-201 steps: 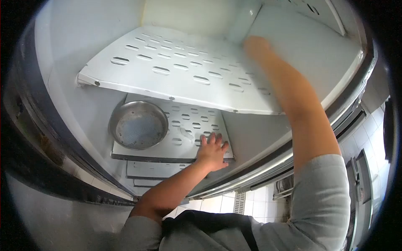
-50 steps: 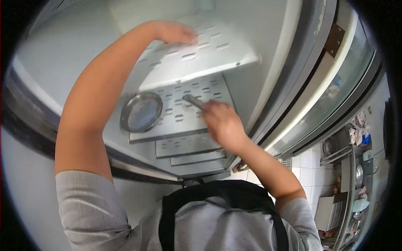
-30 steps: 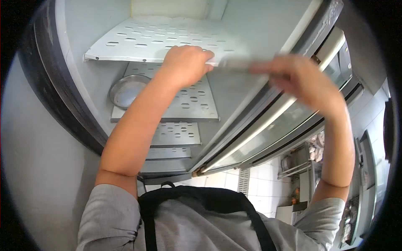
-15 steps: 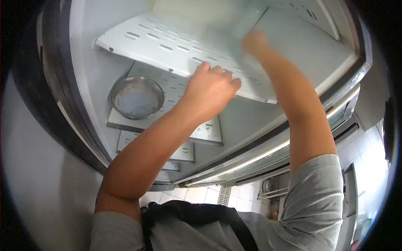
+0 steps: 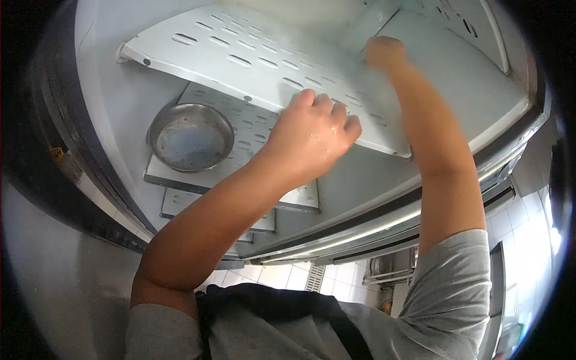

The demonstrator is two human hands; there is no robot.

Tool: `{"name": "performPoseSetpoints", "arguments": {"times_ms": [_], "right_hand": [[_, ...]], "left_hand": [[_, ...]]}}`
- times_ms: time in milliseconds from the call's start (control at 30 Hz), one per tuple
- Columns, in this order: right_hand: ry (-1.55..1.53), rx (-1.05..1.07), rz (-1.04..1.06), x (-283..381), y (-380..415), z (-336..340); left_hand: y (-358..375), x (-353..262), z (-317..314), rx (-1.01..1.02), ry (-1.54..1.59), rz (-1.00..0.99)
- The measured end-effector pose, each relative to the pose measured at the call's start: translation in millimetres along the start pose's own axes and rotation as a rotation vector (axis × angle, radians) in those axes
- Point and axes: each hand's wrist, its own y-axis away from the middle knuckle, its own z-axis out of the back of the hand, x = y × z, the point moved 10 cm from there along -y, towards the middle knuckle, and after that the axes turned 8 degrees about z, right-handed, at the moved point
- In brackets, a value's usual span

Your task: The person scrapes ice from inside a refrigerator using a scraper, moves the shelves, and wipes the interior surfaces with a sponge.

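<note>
My left hand (image 5: 315, 135) is curled over the front edge of a white slotted shelf (image 5: 210, 48), its fingers wrapped on the edge. Wet drops show on the back of that hand. Higher up and to the right, my right hand (image 5: 386, 53) is closed near the inner side wall of the cabinet, above the right part of the shelf. What it holds, if anything, is hidden. Below the shelf, a round metal bowl (image 5: 192, 138) with cloudy liquid rests on a lower slotted shelf (image 5: 240, 123).
More shelves (image 5: 177, 201) are stacked further down inside the cabinet. A dark door seal (image 5: 78, 120) runs along the left. Under the cabinet's lower frame are a tiled floor (image 5: 276, 276) with a drain grate (image 5: 315, 278) and a metal rack (image 5: 390, 277) at the right.
My right hand, blurred before, has shifted slightly right and shows more clearly. My left hand still grips the shelf edge. The whole view has shifted a little.
</note>
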Motion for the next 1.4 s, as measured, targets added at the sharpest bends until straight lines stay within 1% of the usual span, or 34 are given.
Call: {"name": "performPoseSetpoints", "arguments": {"times_ms": [67,167,267,367,467,567,600,667,767,800,867,1067,1167,1267,1400], "right_hand": [[0.026,0.005,-0.015,-2,-9,-9],[0.001,-0.147,-0.037,-8,-16,-15],[0.033,-0.088,0.038,-8,-18,-23],[0.035,-0.193,0.016,-7,-5,-18],[0.023,-0.167,-0.042,-6,4,-14],[-0.256,-0.458,-0.119,-9,24,7],[-0.271,-0.478,-0.071,-10,20,13],[-0.326,-0.512,0.026,-16,-1,18],[0.198,-0.075,0.259,-3,-30,-8],[0.086,0.014,0.191,-10,-34,-18],[-0.130,0.197,0.052,-2,-9,-17],[-0.100,0.029,-0.023,2,-32,-54],[-0.061,0.138,0.104,14,-37,-70],[-0.208,-0.186,-0.073,19,-26,-61],[-0.105,-0.169,0.002,26,-27,-59]], "left_hand": [[1,0,-2,-0.015,0.006,0.003],[0,3,-1,-0.014,0.010,0.009],[1,1,-1,-0.014,0.011,0.008],[1,-1,0,-0.011,0.009,0.004],[2,0,2,-0.042,0.005,-0.001],[5,-2,2,-0.026,-0.038,-0.003],[5,-2,0,-0.011,-0.057,0.001],[7,-3,2,-0.034,-0.002,0.002],[5,-2,3,-0.043,0.038,0.008],[5,-2,3,-0.035,0.045,0.011],[5,-3,4,-0.043,0.035,0.009],[3,2,6,-0.092,0.024,-0.004],[5,-3,5,-0.077,0.035,-0.015],[10,0,5,-0.098,0.013,-0.033],[10,-1,3,-0.101,0.006,-0.057]]}}
